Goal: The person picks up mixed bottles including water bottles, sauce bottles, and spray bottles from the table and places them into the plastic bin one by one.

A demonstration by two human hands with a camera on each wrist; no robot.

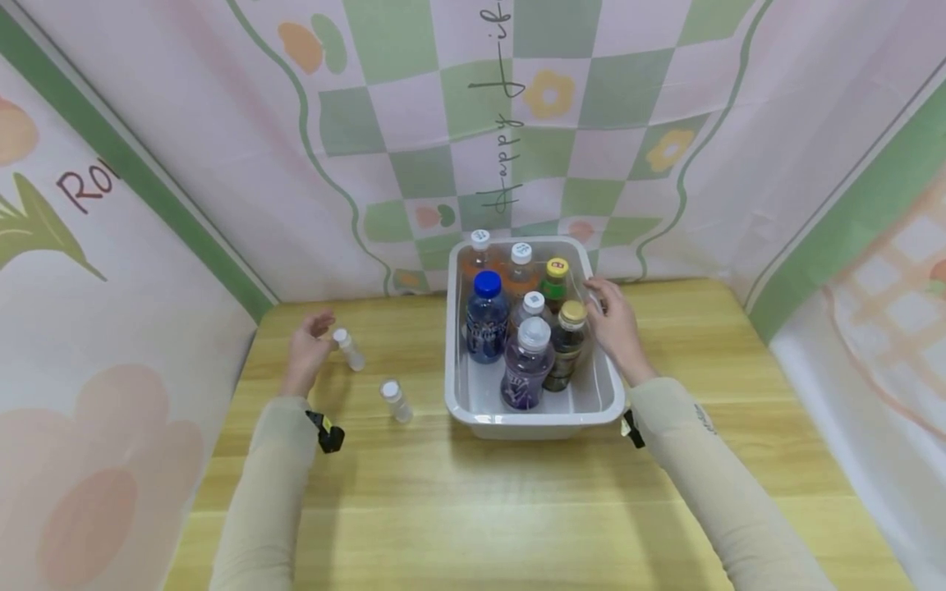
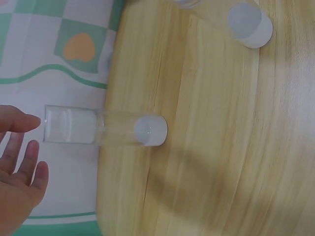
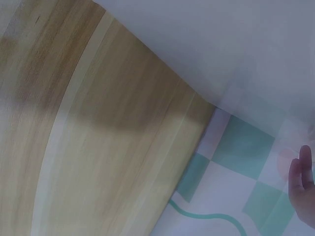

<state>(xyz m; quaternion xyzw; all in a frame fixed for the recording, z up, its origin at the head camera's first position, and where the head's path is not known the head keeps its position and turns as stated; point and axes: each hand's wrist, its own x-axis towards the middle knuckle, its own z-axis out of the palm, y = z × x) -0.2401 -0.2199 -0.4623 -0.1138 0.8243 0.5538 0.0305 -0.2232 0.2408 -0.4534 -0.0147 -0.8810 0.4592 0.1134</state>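
In the head view my left hand [image 1: 309,351] is beside a small clear bottle [image 1: 349,350] with a white cap. The left wrist view shows the loosely bent fingers [image 2: 30,162] close to this bottle's [image 2: 118,130] far end, holding nothing. A second small white-capped bottle [image 1: 397,401] stands nearer the front. On the right, my right hand [image 1: 615,324] grips the side rim of a white plastic tub [image 1: 460,402]. Only part of that hand [image 3: 302,189] shows in the right wrist view, two fingers extended outside the tub wall.
Inside the tub stand several drink bottles, among them a blue-capped bottle [image 1: 487,320], a purple bottle [image 1: 526,373], a dark bottle with a tan cap [image 1: 567,349] and a yellow-capped bottle [image 1: 554,283]. The wooden table [image 1: 473,509] meets a patterned curtain [image 1: 517,148] behind the tub.
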